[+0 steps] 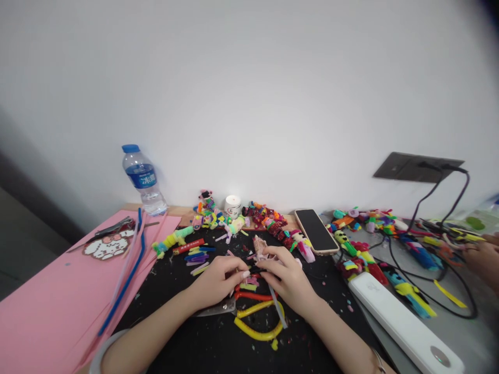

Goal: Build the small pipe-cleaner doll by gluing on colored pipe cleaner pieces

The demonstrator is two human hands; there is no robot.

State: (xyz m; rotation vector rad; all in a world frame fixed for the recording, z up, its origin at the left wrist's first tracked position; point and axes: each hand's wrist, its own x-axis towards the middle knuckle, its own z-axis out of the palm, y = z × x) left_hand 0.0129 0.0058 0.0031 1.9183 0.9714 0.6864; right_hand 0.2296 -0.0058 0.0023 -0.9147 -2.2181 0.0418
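Note:
My left hand (219, 280) and my right hand (286, 278) meet over the black mat (218, 343), fingertips pinching a small pink pipe-cleaner figure (260, 249) between them. A grey pipe cleaner (277, 306) trails down from my right hand. Under the hands lie red (253, 296) and yellow pipe cleaners (257, 332). A pair of scissors (216, 310) lies partly hidden under my left wrist.
Pink paper sheets (50, 306) with long pipe cleaners (125, 283) lie at left, a water bottle (142, 182) behind. Finished figures (273, 223), a phone (315, 231), a white power bank (405, 327) and cables (432, 301) lie right. Another person's hand (483, 259) shows at the right edge.

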